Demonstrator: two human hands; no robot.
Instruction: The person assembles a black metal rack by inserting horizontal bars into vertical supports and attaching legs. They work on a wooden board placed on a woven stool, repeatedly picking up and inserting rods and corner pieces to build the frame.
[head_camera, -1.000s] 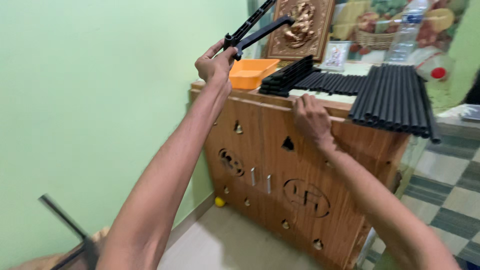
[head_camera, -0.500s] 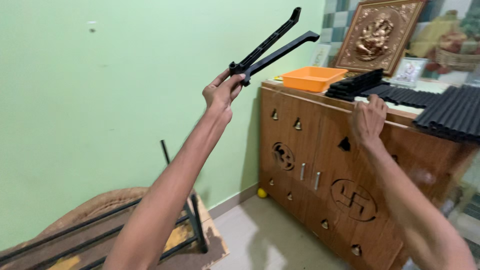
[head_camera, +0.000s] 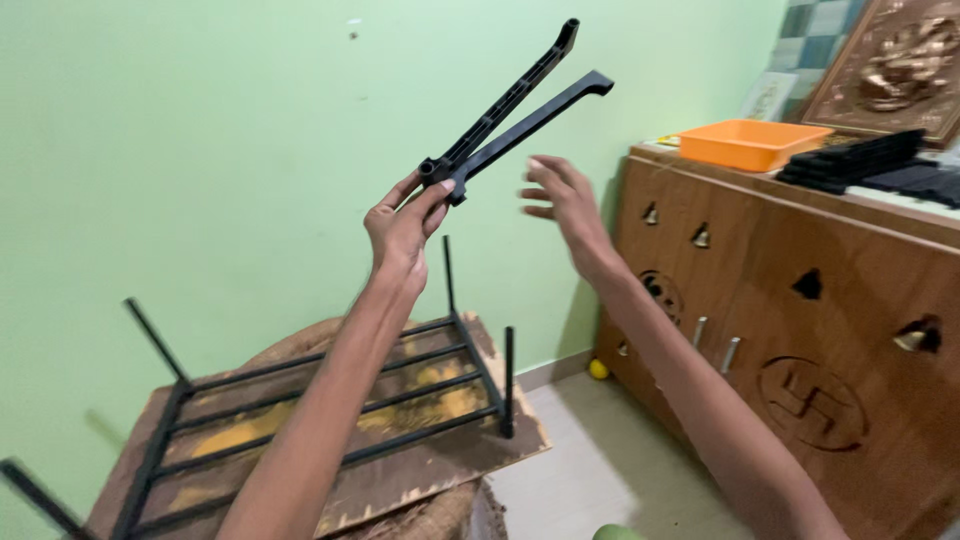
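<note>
Black plastic bars, two of them held together at one end, were gripped by the left hand in the upper middle of the frame, their free ends fanned apart and pointed up to the right against the green wall. The fingers were closed around the joined end. The right hand was held open just beside the bars, fingers spread, touching nothing.

Half a second earlier the right hand had been resting on the top edge of the wooden cabinet; it had since been lifted off and brought across toward the bars. The view had also been swung leftward and down, so that the cabinet was pushed to the right edge and the lower left of the frame was opened up. From this it was judged that the pair of bars had been carried away from the cabinet and toward the black frame, and that a two-handed hold was being prepared.

One black frame with upright posts was seen lying on one worn board in the lower left; four posts were counted, the far left one blurred. One orange tray and one stack of further black bars, too dense to be counted, were seen on the cabinet top. One small yellow ball was seen on the floor at the cabinet's foot.
</note>
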